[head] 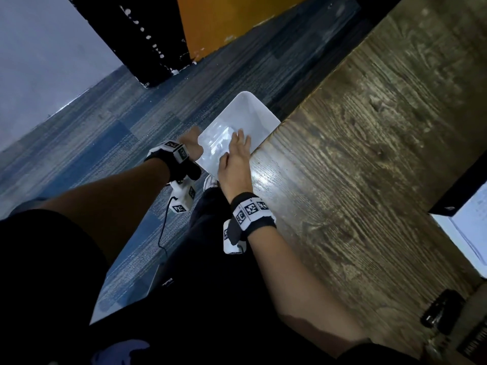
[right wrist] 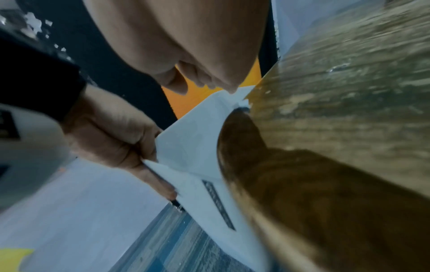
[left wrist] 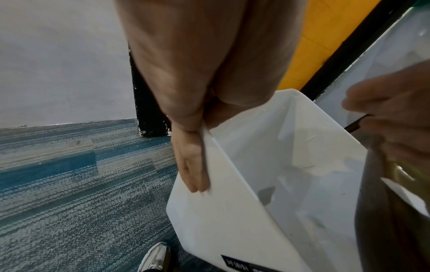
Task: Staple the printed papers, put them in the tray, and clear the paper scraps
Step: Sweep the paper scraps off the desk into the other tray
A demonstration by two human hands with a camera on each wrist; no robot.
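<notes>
A white plastic bin (head: 254, 111) hangs just below the left edge of the wooden table (head: 369, 154). My left hand (head: 190, 143) grips its near rim, with the fingers (left wrist: 193, 165) lying down the bin's outer wall (left wrist: 232, 230). The right wrist view shows the same left hand (right wrist: 111, 136) clamped on the bin's rim (right wrist: 190, 147). My right hand (head: 237, 154) lies flat at the table's edge, its fingers straight and reaching over the bin's mouth. It holds nothing. Pale crumpled scraps (head: 220, 139) show inside the bin.
A dark tray with printed sheets (head: 469, 222) stands at the table's right edge. A black object (head: 440, 314), blurred, lies near the front right corner. Blue carpet (head: 105, 143) spreads to the left, with a black post (head: 147, 43) and an orange panel (head: 224, 19) beyond.
</notes>
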